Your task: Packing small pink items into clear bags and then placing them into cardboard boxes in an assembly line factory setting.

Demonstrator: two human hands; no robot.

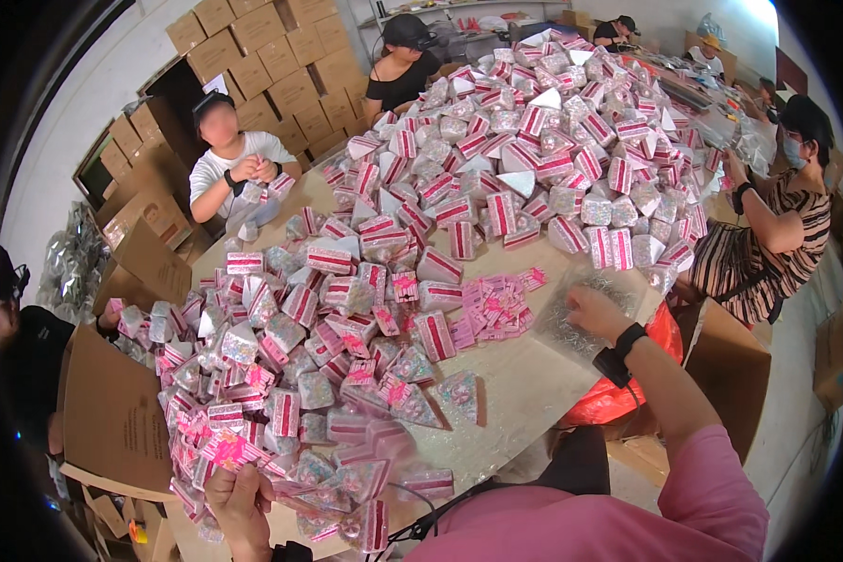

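- Left hand [239, 506], 7 o'clock: thumb and fingers closed in a pinch on a pink card [229, 450]; clear wrap [304, 492] trails from it toward 4 o'clock, near a bagged cake-slice piece [375, 526].
- Right hand [595, 314], 3 o'clock: fingers curled down at the silvery strips [581, 345]; cannot tell how far they part or whether a strip is held.
- Apparently done: numerous pieces in the near heap [300, 304], 8 o'clock, have pink cards on or against them; attachment not verifiable for each.
- Apparently left: the piece in hand, judged unfinished; other near-heap pieces with no card showing; the far heap [501, 215], 1 o'clock, where no cards are made out. Loose cards [501, 307] lie toward 4 o'clock of centre, on the table [520, 384].
- Unclear: whether the held card is fastened; which piece the wrap encloses; lower layers of both heaps, buried; contents of the carton [122, 412], 8 o'clock; left wrist, cut off at the lower edge.
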